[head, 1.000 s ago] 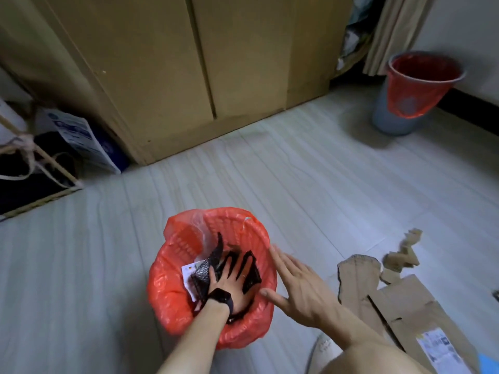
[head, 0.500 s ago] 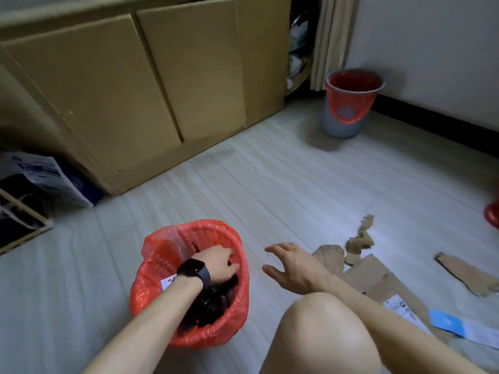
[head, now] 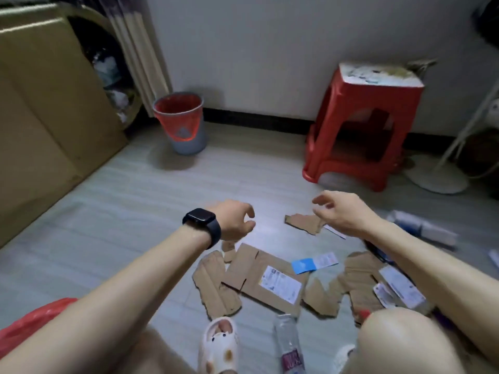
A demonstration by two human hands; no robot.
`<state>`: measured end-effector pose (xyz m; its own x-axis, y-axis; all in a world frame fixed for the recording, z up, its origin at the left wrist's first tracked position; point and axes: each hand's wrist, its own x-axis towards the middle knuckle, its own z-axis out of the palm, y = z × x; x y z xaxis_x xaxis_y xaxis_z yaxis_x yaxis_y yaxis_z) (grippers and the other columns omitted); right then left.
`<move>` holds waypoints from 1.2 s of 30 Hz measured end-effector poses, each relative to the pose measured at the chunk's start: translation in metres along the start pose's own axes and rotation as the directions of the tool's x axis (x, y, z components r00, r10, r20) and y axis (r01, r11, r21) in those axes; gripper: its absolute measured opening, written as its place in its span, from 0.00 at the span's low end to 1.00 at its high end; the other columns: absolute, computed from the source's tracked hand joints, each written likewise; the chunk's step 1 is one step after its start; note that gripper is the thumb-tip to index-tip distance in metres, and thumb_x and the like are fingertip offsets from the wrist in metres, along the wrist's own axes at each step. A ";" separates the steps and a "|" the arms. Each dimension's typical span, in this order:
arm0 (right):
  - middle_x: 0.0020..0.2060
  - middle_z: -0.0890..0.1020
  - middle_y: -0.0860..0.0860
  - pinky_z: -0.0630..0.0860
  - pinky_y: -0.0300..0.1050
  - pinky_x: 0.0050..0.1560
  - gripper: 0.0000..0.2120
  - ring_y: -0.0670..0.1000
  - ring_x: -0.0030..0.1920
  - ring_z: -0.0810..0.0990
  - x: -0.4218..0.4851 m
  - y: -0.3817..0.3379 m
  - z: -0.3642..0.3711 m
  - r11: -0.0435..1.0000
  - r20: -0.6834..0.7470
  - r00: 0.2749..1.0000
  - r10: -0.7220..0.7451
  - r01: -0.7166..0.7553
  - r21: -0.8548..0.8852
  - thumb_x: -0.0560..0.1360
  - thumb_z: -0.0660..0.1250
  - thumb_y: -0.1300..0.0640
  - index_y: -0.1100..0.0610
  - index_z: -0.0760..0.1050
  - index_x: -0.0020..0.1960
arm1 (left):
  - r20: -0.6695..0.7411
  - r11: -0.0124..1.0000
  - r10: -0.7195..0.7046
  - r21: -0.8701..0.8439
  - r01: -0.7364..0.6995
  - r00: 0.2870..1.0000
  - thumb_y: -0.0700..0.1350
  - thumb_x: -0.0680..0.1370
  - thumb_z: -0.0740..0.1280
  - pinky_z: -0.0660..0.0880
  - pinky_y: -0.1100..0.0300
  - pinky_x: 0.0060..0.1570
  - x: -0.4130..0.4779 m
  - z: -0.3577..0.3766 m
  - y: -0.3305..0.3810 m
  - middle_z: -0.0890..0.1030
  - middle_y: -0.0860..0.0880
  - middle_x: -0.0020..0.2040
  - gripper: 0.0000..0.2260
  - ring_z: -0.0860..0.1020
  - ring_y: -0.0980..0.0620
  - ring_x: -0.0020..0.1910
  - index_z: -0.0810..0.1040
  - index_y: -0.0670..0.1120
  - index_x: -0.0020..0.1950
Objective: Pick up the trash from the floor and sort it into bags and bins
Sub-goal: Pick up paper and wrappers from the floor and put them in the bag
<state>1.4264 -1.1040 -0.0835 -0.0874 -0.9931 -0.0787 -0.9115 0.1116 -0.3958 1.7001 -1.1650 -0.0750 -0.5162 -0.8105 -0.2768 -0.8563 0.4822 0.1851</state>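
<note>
Evidently the bulk of the job is not yet done: most of the trash in view lies on the pale plank floor, unsorted.

Hands: the left hand, with a black wristwatch, hovers above the floor with fingers half curled and nothing in them. The right hand hangs likewise, fingers loosely bent and empty, just above the far torn brown cardboard scrap. Neither hand touches any item.

Receptacles, counted: one grey round plastic bin with a red liner by the wall, well apart from the litter, and one red plastic bag at the lower left edge. What either one holds cannot be seen.

Litter, counted:
- Brown cardboard, about six pieces: the far scrap, a small scrap under the left hand, a torn long panel, a large flat panel with a white shipping label, a jagged piece and a labelled piece. They overlap, so this count is not firm.
- One blue-and-white paper slip.
- One clear crushed plastic bottle, between the knees.
- One blurred white-and-blue packet at the right.

Judgement: the cardboard, paper and plastic all await pick-up and sorting.
</note>
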 end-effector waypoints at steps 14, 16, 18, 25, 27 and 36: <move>0.49 0.82 0.45 0.75 0.45 0.57 0.08 0.48 0.53 0.81 -0.087 0.200 0.143 0.763 0.143 0.854 0.501 -0.513 0.394 0.76 0.69 0.53 0.40 0.75 0.49 | 0.390 0.998 0.052 -0.039 -0.041 0.919 0.53 0.78 0.60 0.73 0.49 0.60 0.110 0.208 0.118 0.72 0.49 0.68 0.20 0.74 0.46 0.62 0.70 0.54 0.70; 0.51 0.81 0.45 0.72 0.43 0.55 0.07 0.49 0.55 0.80 -0.075 0.211 0.161 0.774 0.183 0.854 0.487 -0.519 0.362 0.77 0.67 0.53 0.43 0.77 0.54 | 0.384 0.999 0.030 -0.035 -0.018 0.923 0.53 0.79 0.59 0.70 0.48 0.62 0.127 0.230 0.124 0.66 0.49 0.72 0.20 0.71 0.46 0.67 0.67 0.54 0.72; 0.57 0.79 0.48 0.69 0.41 0.54 0.12 0.50 0.59 0.77 -0.057 0.225 0.178 0.798 0.210 0.853 0.477 -0.521 0.303 0.79 0.65 0.53 0.50 0.77 0.61 | 0.359 1.000 0.028 -0.007 -0.028 0.933 0.54 0.81 0.57 0.65 0.48 0.66 0.149 0.249 0.128 0.59 0.47 0.77 0.22 0.64 0.43 0.72 0.62 0.52 0.75; 0.72 0.65 0.55 0.61 0.50 0.71 0.23 0.56 0.71 0.65 0.047 0.264 0.210 0.885 0.179 0.896 0.406 -0.435 0.168 0.78 0.63 0.55 0.56 0.66 0.73 | 0.305 0.963 0.108 0.204 -0.176 0.946 0.68 0.73 0.65 0.46 0.38 0.75 0.239 0.303 0.130 0.35 0.41 0.79 0.49 0.39 0.38 0.78 0.38 0.51 0.80; 0.77 0.57 0.56 0.58 0.53 0.74 0.28 0.59 0.75 0.58 0.083 0.270 0.213 0.909 0.150 0.910 0.386 -0.403 0.105 0.78 0.63 0.53 0.55 0.61 0.76 | 0.327 0.954 0.134 0.212 -0.211 0.935 0.69 0.72 0.65 0.46 0.39 0.75 0.258 0.314 0.127 0.34 0.40 0.78 0.51 0.39 0.39 0.78 0.35 0.52 0.79; 0.79 0.54 0.56 0.64 0.58 0.70 0.28 0.60 0.76 0.55 0.142 0.293 0.244 0.896 0.171 0.887 0.429 -0.394 -0.203 0.82 0.56 0.46 0.52 0.54 0.79 | 0.316 0.885 0.276 0.286 -0.368 0.908 0.36 0.82 0.50 0.71 0.45 0.57 0.276 0.317 0.124 0.61 0.32 0.73 0.22 0.64 0.35 0.70 0.52 0.34 0.76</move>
<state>1.2453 -1.2038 -0.4339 -0.3994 -0.8268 -0.3960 -0.8642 0.4837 -0.1382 1.4462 -1.2232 -0.4275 -0.7099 -0.4981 -0.4980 -0.5723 0.8200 -0.0044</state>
